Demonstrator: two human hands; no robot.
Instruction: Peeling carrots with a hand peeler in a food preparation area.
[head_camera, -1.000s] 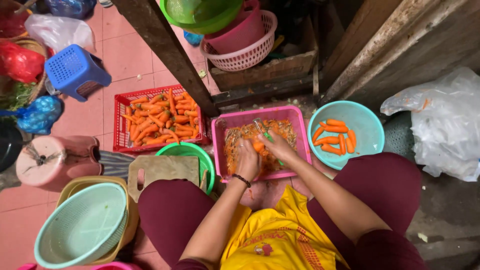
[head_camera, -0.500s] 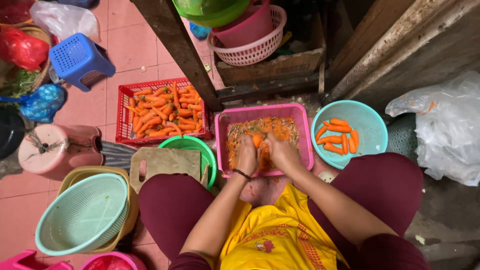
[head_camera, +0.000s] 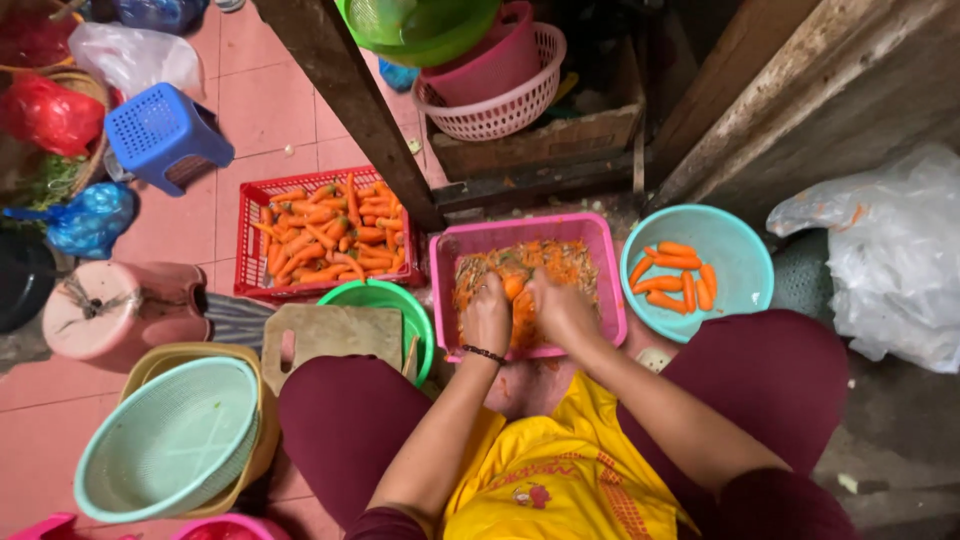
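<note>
Single view, from the camera on my head, facing almost straight down over my lap and forearms. Near range: my left hand (head_camera: 487, 318) and right hand (head_camera: 562, 308) sit at frame centre over the pink tub (head_camera: 610, 262). The frame also takes in the red crate (head_camera: 252, 262), teal bowl (head_camera: 745, 248) and tiled floor (head_camera: 250, 100); no second view overlaps.

My hands (head_camera: 525, 310) work inside the pink tub (head_camera: 612, 275), walled on all four sides; to my left the red crate (head_camera: 250, 245) of carrots and the green bowl (head_camera: 420, 320) under the wooden cutting board (head_camera: 335, 335) stand close; to my right the teal bowl (head_camera: 745, 250) nearly touches the tub; ahead a slanting dark post (head_camera: 345, 95) and a wooden box (head_camera: 540, 150) block the way; my knees close in behind; bare pink floor (head_camera: 260, 110) opens beyond the crate.
</note>
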